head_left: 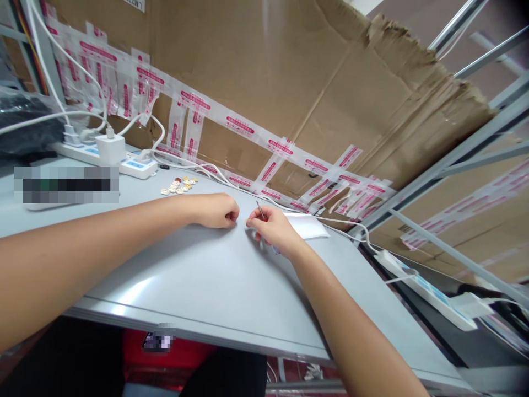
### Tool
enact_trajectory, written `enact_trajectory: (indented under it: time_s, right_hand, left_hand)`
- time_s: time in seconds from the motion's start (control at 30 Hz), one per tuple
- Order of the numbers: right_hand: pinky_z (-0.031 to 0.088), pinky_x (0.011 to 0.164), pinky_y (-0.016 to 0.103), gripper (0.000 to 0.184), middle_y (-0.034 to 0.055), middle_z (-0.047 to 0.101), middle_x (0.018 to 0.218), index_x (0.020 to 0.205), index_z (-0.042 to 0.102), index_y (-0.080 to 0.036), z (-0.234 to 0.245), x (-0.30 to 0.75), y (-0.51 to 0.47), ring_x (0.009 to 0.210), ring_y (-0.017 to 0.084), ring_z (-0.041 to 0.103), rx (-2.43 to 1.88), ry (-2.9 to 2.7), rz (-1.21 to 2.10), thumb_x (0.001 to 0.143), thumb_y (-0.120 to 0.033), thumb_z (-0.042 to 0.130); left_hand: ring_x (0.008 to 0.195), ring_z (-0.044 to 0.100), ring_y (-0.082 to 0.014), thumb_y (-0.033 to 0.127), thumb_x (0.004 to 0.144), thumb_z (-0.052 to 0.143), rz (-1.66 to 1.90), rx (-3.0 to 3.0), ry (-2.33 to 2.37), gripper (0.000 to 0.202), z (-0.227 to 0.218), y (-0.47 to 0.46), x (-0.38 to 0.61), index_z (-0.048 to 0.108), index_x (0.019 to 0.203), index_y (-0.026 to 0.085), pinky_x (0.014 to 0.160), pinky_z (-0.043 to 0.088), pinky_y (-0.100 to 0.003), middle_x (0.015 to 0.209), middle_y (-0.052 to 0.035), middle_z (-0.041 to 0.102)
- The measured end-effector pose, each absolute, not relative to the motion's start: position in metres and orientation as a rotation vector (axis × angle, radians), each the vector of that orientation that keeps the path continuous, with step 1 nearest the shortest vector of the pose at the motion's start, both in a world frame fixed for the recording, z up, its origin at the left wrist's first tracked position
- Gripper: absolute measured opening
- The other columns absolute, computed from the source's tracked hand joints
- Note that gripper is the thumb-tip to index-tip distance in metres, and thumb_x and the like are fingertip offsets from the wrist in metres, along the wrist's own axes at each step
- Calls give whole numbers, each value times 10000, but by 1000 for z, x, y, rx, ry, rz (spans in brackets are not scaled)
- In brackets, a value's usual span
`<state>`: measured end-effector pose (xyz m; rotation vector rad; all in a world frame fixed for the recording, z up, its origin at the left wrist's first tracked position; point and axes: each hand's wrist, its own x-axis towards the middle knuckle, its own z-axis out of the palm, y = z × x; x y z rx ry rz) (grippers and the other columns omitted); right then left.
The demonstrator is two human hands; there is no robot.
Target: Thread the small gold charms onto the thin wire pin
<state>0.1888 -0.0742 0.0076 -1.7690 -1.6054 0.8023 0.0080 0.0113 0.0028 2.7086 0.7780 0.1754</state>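
My left hand (218,210) rests on the grey table (198,275) with its fingers curled into a loose fist, fingertips pointing toward my right hand; what it pinches, if anything, is too small to see. My right hand (273,227) is closed around a thin metal tool (260,210), like a needle or pick, whose tip sticks up above the fingers. A small pale object (248,221) sits at the right fingertips, between both hands. A cluster of small round buttons (179,185) lies behind the left hand.
A white power strip (103,157) with plugged chargers and cables lies at the back left. A white paper (306,225) lies behind my right hand. A taped cardboard wall (264,94) stands behind the table. Another power strip (425,289) lies at the right, beside metal shelving (467,160).
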Motion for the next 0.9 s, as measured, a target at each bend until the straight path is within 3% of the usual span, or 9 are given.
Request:
enact_trajectory:
  time_s: [0.33, 0.63, 0.77, 0.9]
  right_hand:
    - [299, 389, 163, 93, -34, 555, 608, 763, 558, -181, 9, 185, -77, 462, 79, 534, -1768, -1608, 787, 747, -247, 622]
    - [286, 384, 164, 108, -43, 544, 582, 780, 567, -185, 10, 185, -77, 429, 64, 484, -1762, -1598, 804, 745, -269, 626]
    - [303, 389, 169, 115, -27, 561, 635, 775, 565, -181, 7, 186, -76, 480, 81, 533, -1722, -1613, 817, 737, -270, 628]
    - [315, 389, 177, 131, -14, 578, 677, 781, 570, -180, 6, 186, -75, 490, 85, 543, -1687, -1624, 822, 736, -284, 635]
  left_hand:
    - [573, 580, -216, 186, 780, 488, -280, 2920, 1062, 281, 38, -21, 15, 748, 858, 114, 531, 359, -310, 824, -155, 704]
    - [626, 618, -259, 275, 815, 455, -358, 2807, 1077, 342, 32, -12, 6, 721, 967, 122, 569, 431, -342, 894, -165, 710]
    - [712, 639, -283, 158, 750, 504, -437, 2722, 1201, 346, 34, -22, 11, 703, 1031, 119, 638, 452, -348, 900, -177, 708]
    - [677, 619, -292, 103, 663, 572, -414, 2616, 1275, 345, 35, -30, 15, 712, 978, 125, 660, 438, -365, 739, -155, 685]
